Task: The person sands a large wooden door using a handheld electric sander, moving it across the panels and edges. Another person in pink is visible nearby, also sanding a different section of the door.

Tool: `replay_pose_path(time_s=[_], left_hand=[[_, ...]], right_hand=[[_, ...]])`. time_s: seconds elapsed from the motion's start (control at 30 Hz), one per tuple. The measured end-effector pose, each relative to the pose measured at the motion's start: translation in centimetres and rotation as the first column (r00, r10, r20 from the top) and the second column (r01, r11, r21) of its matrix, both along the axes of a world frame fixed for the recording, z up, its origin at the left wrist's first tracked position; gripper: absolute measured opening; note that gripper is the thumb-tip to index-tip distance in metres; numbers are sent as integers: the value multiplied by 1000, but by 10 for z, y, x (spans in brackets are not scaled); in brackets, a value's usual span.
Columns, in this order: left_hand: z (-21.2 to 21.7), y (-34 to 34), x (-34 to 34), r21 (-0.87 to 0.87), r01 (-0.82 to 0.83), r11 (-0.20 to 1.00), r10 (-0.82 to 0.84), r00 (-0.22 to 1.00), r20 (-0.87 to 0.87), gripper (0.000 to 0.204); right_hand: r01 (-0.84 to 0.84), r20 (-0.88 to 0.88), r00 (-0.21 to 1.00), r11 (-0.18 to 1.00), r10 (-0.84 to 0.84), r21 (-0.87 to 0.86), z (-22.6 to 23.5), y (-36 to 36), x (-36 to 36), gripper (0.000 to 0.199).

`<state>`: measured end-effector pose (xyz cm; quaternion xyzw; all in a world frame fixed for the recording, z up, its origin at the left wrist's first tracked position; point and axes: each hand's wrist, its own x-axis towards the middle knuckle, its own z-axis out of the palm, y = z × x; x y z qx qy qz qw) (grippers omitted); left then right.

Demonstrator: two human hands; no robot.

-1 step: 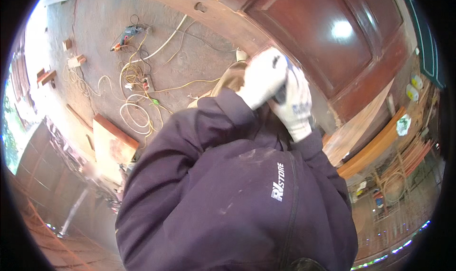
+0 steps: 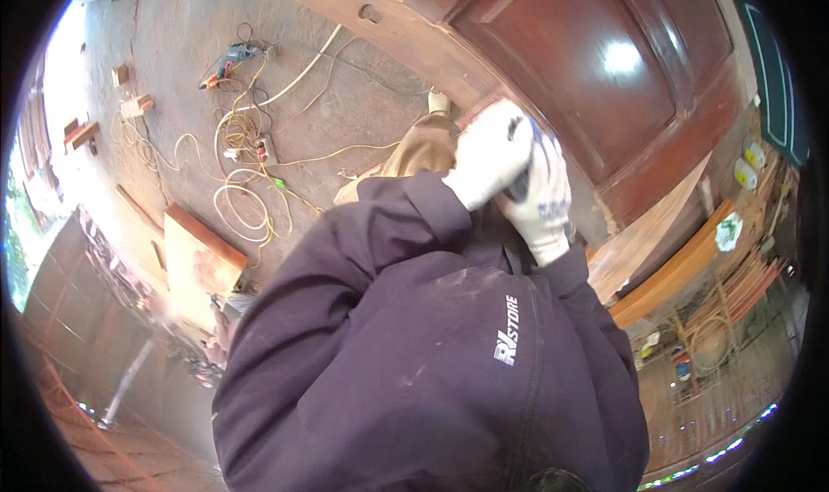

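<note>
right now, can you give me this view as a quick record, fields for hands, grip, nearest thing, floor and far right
hands: left hand and right hand, both white-gloved, overlapping in view
grip: hidden; cannot tell whether anything is held
nearest thing: reddish-brown panelled door; contact unclear
floor: power drill, tangle of cables, wooden slab
far right: dark green panel with pale lines

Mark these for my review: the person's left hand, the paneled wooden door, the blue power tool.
Left hand (image 2: 490, 155): head view, its white-gloved middle.
Paneled wooden door (image 2: 566, 79): head view, its large panel.
Blue power tool (image 2: 239, 53): head view, its body.
</note>
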<state>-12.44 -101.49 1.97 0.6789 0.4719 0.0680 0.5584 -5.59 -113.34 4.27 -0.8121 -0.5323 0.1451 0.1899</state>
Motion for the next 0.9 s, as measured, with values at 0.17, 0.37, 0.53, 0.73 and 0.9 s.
replay_pose_path(time_s=[0.17, 0.37, 0.53, 0.73, 0.9], left_hand=[[-9, 2, -14, 5, -129, 992, 129, 990, 56, 20], [-34, 127, -58, 30, -282, 959, 278, 956, 90, 29], [-42, 193, -71, 151, -139, 979, 107, 972, 208, 27], [-16, 95, -35, 113, -182, 977, 176, 982, 63, 29], [-7, 44, -23, -27, -84, 996, 84, 996, 10, 25]], right_hand=[[-73, -28, 997, 995, 71, -72, -2, 8, -4, 93], [-153, 22, 988, 988, 154, -25, -12, 148, -40, 86], [-115, 62, 992, 977, 106, 181, -22, 210, -47, 80], [-16, -56, 998, 1000, 16, 0, -8, 111, -31, 92], [68, -61, 996, 995, -72, -74, -2, 57, -27, 92]])
